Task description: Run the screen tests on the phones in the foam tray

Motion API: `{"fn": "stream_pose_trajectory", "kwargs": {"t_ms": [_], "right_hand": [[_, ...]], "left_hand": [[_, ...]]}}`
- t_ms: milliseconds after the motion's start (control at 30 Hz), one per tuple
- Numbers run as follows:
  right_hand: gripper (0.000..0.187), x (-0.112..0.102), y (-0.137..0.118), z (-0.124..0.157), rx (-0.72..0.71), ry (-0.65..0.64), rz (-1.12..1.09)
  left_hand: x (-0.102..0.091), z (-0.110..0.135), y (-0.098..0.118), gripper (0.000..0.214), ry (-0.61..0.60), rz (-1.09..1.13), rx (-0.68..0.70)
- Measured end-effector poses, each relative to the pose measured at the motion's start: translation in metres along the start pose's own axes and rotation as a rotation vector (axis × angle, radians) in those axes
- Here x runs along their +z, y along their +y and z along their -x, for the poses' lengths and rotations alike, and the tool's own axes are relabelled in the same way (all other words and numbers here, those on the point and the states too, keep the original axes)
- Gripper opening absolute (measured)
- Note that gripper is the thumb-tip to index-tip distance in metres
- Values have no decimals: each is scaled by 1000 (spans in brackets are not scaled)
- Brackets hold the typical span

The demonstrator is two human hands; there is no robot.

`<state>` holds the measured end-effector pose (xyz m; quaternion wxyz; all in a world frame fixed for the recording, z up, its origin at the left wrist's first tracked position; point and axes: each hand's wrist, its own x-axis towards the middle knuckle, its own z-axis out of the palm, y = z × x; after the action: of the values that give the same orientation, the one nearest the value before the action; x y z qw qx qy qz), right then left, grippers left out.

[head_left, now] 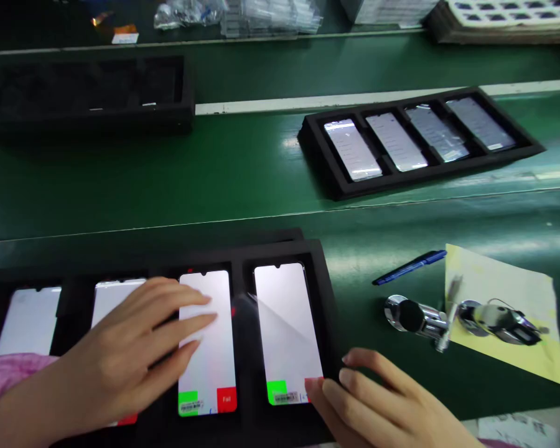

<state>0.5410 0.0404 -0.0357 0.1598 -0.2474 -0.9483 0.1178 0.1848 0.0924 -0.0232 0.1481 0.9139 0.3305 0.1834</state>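
A black foam tray (324, 280) in front of me holds several lit smartphones in separate slots. Over the third one, a white-screened smartphone (208, 354) with green and red "Fail" corners, my left hand (135, 348) hovers with fingers stretched out and nothing held. My right hand (373, 398) is at the lower right corner of the rightmost smartphone (287, 330). Its thumb covers part of the red corner; the other fingers are bent and apart from it. A clear film seems to lie across that screen. Whether the thumb touches the glass I cannot tell.
Behind, a second black tray (343, 190) with smartphones stands on the green belt (242, 168). A dark tray (186, 93) sits at far left. To the right lie a blue pen (410, 267), metal cylindrical items (415, 316) and yellow paper (532, 292). Plastic packaging (270, 17) lines the back shelf.
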Motion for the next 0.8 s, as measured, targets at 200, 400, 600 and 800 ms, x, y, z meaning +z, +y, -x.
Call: {"fn": "stream_pose_trajectory", "kwargs": {"t_ms": [200,400,600,800], "right_hand": [[12,8,54,-55,381,308,-383],[21,13,69,-69,786,618,-926],[28,16,49,-53,788,659,-920],[25,15,31,-45,809,647,-899]], "left_hand": [[-2,-2,-25,16,-20,-423,-265],[-3,-5,-29,20,-82,-417,-254],[-7,-9,-24,22,-51,-310,-317],[-6,25,-8,4,63,-131,-150]]}}
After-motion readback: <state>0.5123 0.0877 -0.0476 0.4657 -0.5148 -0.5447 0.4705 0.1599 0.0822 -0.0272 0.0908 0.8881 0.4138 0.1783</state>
